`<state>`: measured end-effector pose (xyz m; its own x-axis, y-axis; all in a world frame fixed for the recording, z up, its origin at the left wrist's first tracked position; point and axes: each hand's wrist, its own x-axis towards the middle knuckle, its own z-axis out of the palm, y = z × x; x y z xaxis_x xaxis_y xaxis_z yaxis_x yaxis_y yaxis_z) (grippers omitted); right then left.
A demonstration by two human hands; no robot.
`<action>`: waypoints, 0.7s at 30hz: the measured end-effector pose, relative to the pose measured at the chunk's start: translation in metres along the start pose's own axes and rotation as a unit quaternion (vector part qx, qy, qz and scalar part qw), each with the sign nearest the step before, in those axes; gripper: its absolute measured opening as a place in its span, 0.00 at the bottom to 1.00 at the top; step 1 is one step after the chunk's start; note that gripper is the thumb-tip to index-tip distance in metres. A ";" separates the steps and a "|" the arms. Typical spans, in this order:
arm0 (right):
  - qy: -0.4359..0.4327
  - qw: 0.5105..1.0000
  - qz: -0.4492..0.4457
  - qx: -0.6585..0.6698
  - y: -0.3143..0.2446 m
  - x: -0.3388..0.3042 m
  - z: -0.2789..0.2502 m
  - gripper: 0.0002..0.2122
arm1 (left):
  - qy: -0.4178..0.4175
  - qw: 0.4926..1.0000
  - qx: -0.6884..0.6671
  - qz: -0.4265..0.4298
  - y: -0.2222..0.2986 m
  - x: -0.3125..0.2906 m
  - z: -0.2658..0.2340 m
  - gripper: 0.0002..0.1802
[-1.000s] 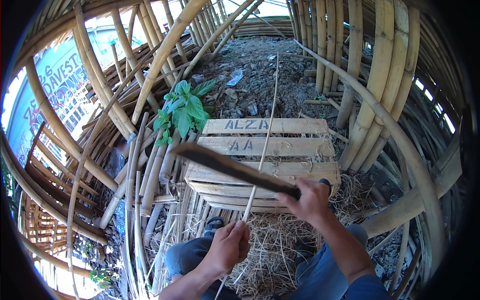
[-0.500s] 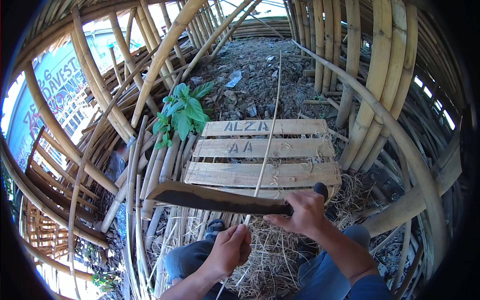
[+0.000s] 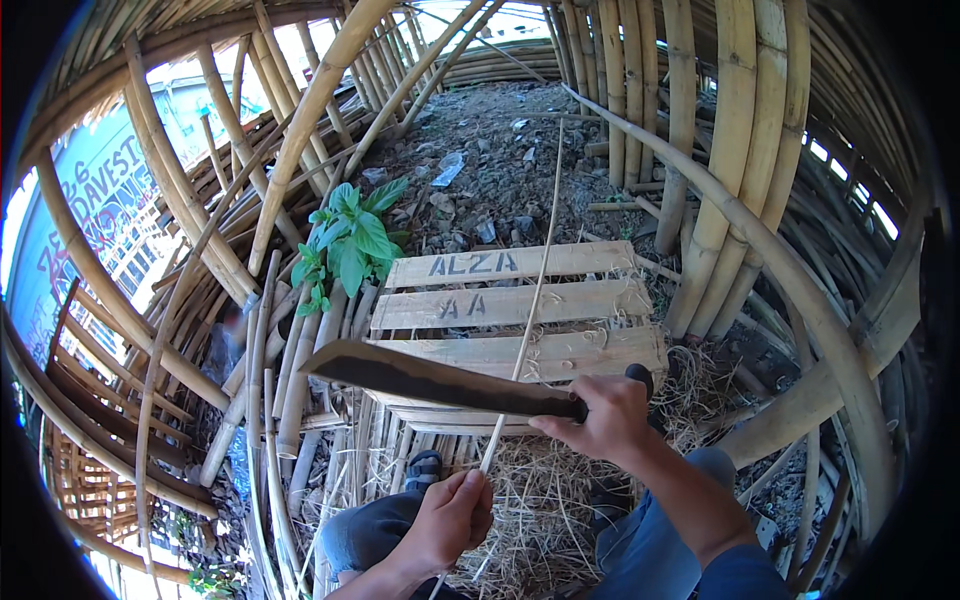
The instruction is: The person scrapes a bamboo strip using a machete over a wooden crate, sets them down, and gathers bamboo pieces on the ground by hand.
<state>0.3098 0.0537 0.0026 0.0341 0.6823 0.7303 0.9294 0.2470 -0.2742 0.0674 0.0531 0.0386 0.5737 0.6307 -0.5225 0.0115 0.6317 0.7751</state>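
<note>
My right hand [image 3: 603, 418] is closed round the dark handle of a machete [image 3: 440, 385]. Its long, broad blade points left, roughly level, across a thin bamboo strip [image 3: 532, 320]. My left hand [image 3: 452, 517] grips that strip near its lower end, thumb on top, below the blade. The strip slants up and away over a slatted wooden crate [image 3: 505, 301], its far tip above the bare ground. Where blade and strip cross, I cannot tell whether they touch.
Shavings [image 3: 530, 500] lie between my legs, and curls of them rest on the crate. Bamboo poles [image 3: 290, 390] and a leafy green plant [image 3: 350, 240] are at the left. A long curved pole [image 3: 740, 205] runs down the right side, before upright bamboo posts [image 3: 745, 150]. Rubble [image 3: 490, 150] covers the ground beyond.
The view has shifted slightly, moving the crate and plant a little left in the picture. My left hand sits slightly lower, farther from the blade. Both hands keep their holds.
</note>
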 end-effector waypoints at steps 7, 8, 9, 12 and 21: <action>-0.002 0.997 0.083 -0.004 0.023 0.008 0.002 0.28 | 0.027 0.996 0.070 0.042 -0.004 -0.003 0.003 0.20; -0.001 0.996 0.084 -0.005 0.021 0.007 0.002 0.28 | 0.033 0.996 0.079 0.037 -0.004 -0.002 0.002 0.20; 0.000 0.997 0.077 0.002 0.016 0.006 0.003 0.26 | 0.038 0.995 0.088 0.033 -0.004 -0.001 0.001 0.19; 0.010 0.999 0.042 -0.017 0.013 0.004 0.001 0.25 | 0.030 0.998 0.055 0.026 -0.004 -0.002 0.002 0.19; 0.004 0.996 0.087 -0.009 0.020 0.004 0.006 0.26 | 0.038 0.998 0.055 0.019 -0.005 -0.002 0.002 0.20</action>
<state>0.3258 0.0654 -0.0035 0.1985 0.7075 0.6782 0.9157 0.1127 -0.3857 0.0675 0.0483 0.0365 0.5124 0.6882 -0.5136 0.0825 0.5558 0.8272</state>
